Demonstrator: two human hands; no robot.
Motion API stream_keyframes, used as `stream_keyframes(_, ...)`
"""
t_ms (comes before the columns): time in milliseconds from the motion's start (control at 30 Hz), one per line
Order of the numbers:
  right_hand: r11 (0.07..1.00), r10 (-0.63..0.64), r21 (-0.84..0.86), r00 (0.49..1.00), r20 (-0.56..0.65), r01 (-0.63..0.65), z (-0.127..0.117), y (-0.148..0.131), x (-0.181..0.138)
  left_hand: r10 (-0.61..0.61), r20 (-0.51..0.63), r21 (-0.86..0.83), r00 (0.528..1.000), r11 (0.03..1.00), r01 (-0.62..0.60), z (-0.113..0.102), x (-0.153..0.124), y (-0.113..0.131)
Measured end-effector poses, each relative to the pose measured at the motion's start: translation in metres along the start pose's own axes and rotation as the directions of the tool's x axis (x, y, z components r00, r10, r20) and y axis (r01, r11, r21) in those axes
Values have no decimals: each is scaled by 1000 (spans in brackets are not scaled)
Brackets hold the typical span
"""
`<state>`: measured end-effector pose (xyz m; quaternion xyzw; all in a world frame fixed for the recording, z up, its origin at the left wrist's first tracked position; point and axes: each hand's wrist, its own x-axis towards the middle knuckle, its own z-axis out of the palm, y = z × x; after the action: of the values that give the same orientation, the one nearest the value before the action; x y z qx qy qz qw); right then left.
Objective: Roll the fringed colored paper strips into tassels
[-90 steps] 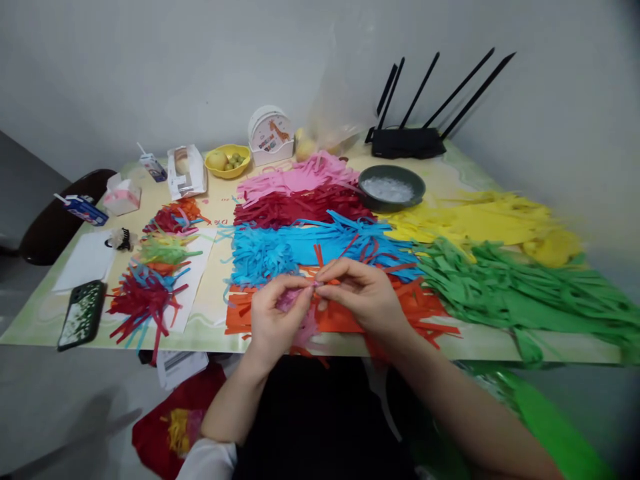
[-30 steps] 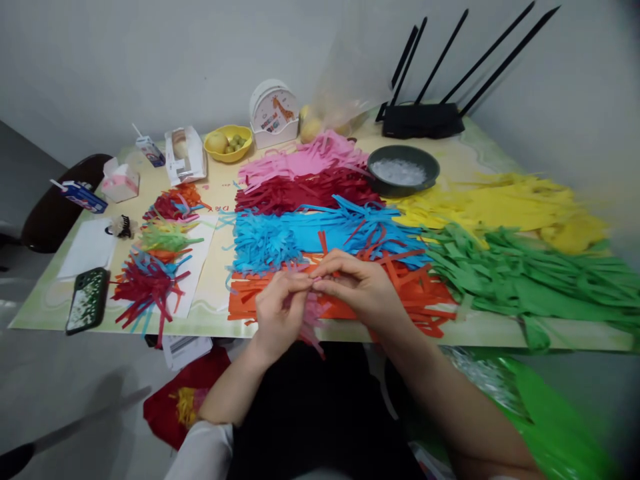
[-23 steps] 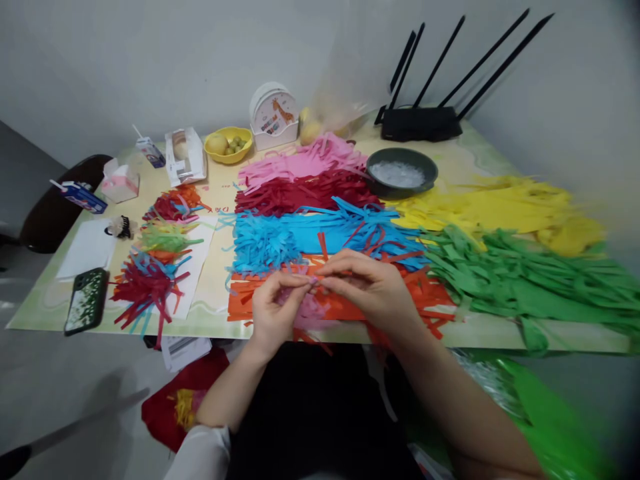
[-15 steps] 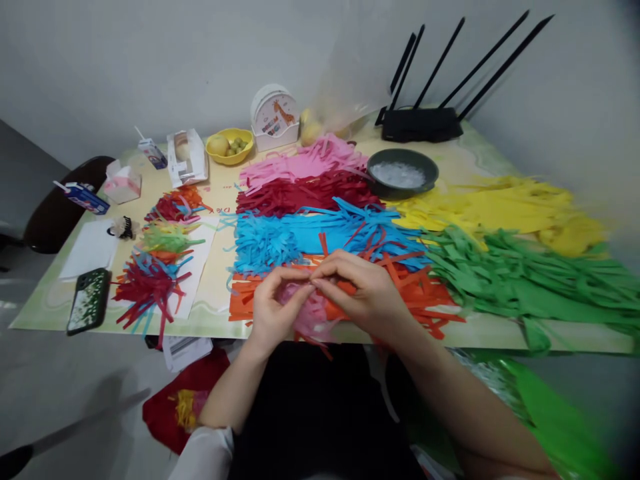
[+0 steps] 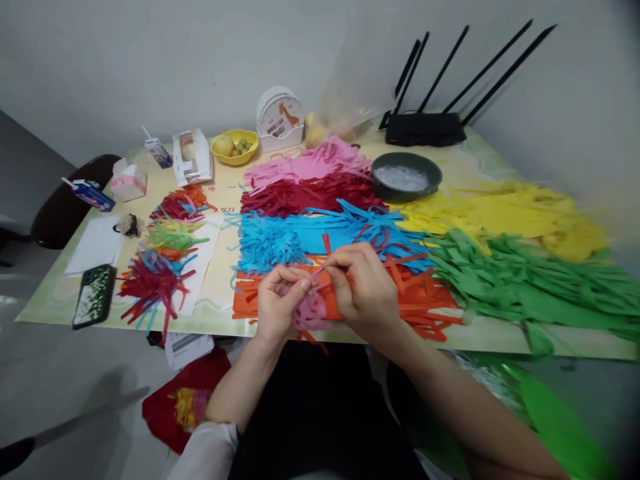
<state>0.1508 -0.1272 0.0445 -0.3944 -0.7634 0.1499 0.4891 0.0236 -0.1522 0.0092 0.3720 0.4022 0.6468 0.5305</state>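
At the table's near edge, my left hand [image 5: 280, 300] pinches a bunch of pink fringed paper [image 5: 311, 312], whose strips hang below the fingers. My right hand [image 5: 367, 293] is closed on a thin pink strip [image 5: 317, 273] that stretches across to the left fingertips. Under both hands lies orange fringed paper [image 5: 425, 303]. Just behind it is blue fringed paper [image 5: 325, 233], then dark red [image 5: 315, 195] and pink layers [image 5: 310, 165]. To the left, several finished-looking multicoloured tassels [image 5: 153, 277] rest on a white sheet [image 5: 207, 247].
Green [image 5: 530, 280] and yellow fringed paper [image 5: 500, 210] spread to the right. A dark bowl [image 5: 406, 177] with clear pieces stands by a black router [image 5: 425, 128]. A phone [image 5: 93, 297], drink cartons [image 5: 93, 195] and a yellow fruit bowl [image 5: 235, 159] sit on the left side.
My right hand has drawn away from the left to the right, and a thin pink strip now shows stretched between them. The view has shifted slightly.
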Motion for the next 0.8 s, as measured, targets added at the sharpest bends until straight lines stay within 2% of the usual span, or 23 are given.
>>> stream_keyframes(67,999,-11,37,999,32,10,2,-1,-7,-64,2,20,998,998,64,-16,-6,3)
stream_keyframes(133,991,0,132,992,128,-18,1,0,-17,-106,-47,133,993,985,111,-54,-18,17)
stream_keyframes(167,981,15,186,983,185,-50,0,2,-22,-100,-114,227,988,966,124,-80,-26,30)
stream_keyframes(200,968,38,233,972,233,-93,-1,5,-28,-41,-228,335,973,935,118,-110,-37,47)
stream_keyframes(233,953,65,268,962,265,-138,-2,8,-34,96,-371,467,924,879,96,-141,-49,66)
stream_keyframes(267,939,94,293,954,283,-180,-2,12,-39,252,-464,616,849,781,105,-171,-61,88)
stream_keyframes(300,927,124,309,950,288,-214,-1,15,-44,437,-490,766,754,629,133,-198,-72,108)
stream_keyframes(333,917,151,318,946,285,-242,0,18,-48,590,-429,887,684,418,195,-221,-80,126)
stream_keyframes(367,910,173,321,944,281,-262,3,20,-51,670,-329,943,665,199,265,-238,-84,139)
stream_keyframes(400,909,184,317,944,275,-269,5,21,-53,697,-235,954,677,32,298,-250,-83,146)
stream_keyframes(433,913,189,304,943,273,-270,7,22,-54,674,-160,952,721,-87,293,-256,-78,146)
stream_keyframes(500,930,180,265,944,275,-255,10,22,-55,546,-77,952,834,-208,223,-256,-57,129)
stream_keyframes(567,948,170,215,947,273,-233,7,22,-57,392,-43,952,919,-263,157,-251,-30,101)
stream_keyframes(633,961,176,162,950,257,-222,-1,24,-60,293,-18,949,956,-295,108,-248,-6,76)
stream_keyframes(700,972,188,92,954,232,-214,-15,31,-65,241,29,955,970,-293,44,-247,8,65)
stream_keyframes(800,983,180,-54,967,178,-174,-52,58,-67,213,152,957,965,-277,-90,-240,17,73)
